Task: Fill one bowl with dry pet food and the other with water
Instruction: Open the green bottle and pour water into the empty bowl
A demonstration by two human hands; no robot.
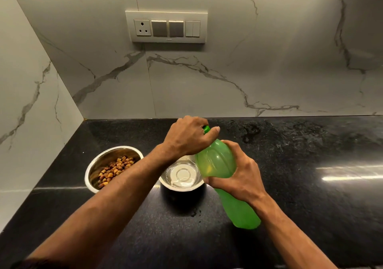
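Two steel bowls stand on the black counter (310, 186). The left bowl (97, 165) holds brown and orange dry pet food (116, 170). The right bowl (182, 183) holds clear water and is partly hidden by my left forearm and the bottle. A green plastic bottle (219, 161) stands upright just right of the water bowl. My right hand (236, 177) grips its middle. My left hand (188, 136) is closed over the green cap (206, 129) at the top of the bottle.
A marble wall runs along the back and the left side of the counter. A switch plate with a socket (166, 27) is fixed on the back wall. A few water drops (195, 213) lie in front of the water bowl.
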